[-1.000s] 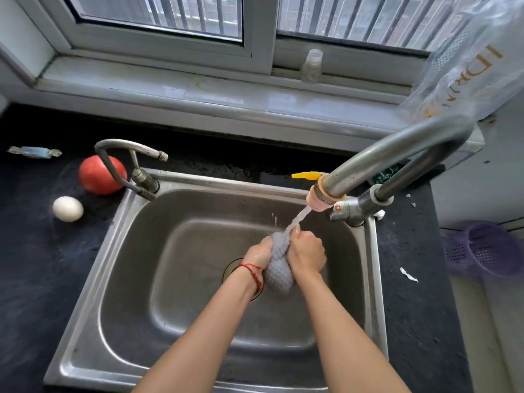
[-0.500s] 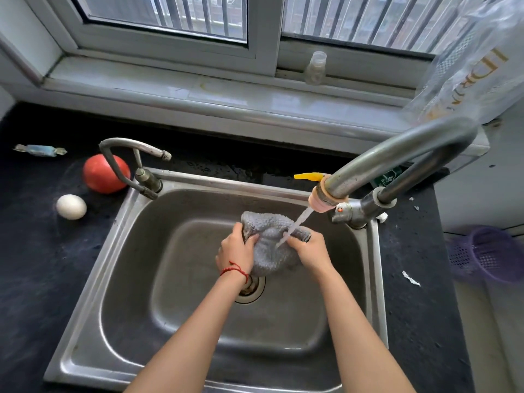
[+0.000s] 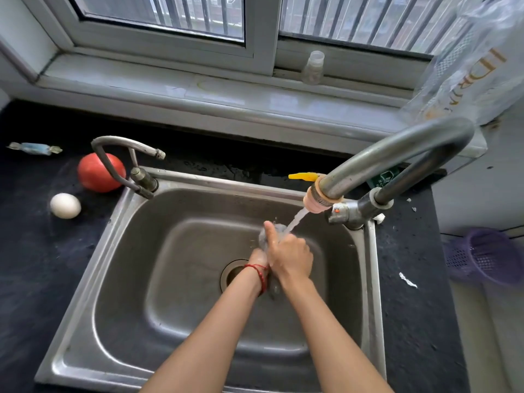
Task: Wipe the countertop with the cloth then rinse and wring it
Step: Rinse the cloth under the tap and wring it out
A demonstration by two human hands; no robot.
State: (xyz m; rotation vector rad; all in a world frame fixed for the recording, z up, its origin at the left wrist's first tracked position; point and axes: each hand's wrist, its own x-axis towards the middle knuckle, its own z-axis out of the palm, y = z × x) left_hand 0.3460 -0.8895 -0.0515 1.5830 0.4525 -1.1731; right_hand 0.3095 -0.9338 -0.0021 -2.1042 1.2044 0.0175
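Both hands close their grip on the grey cloth [image 3: 273,231] over the middle of the steel sink [image 3: 127,279], under the stream from the big faucet [image 3: 397,154] at the right rim. Right hand [image 3: 290,255] lies on top, fingers curled round the bundle and thumb sticking up toward the far side; left hand [image 3: 259,258] is mostly covered by it, so only its wrist with a red string bracelet [image 3: 259,272] and a bit of the palm show, and how tightly that grip closes cannot be fully seen, though it plainly presses the cloth. Little of the cloth is visible: a blurred grey lump at the far end just above the thumb, where the water hits, and a dark tail hanging below the wrists over the drain [image 3: 234,272]. Half a second ago the cloth was spread wide between two separated hands; now it is bunched into a narrow roll and the hands have come together, one overlapping the other. On the dark surface [image 3: 34,279] left of the sink sit a tomato [image 3: 96,174] and an egg [image 3: 65,205], near each other but apart, with a small second tap [image 3: 127,154] arching in front of the tomato. A purple basket [image 3: 487,256] at the far right is blurred, and a clear plastic bag [image 3: 476,58] is cut off by the top right corner.
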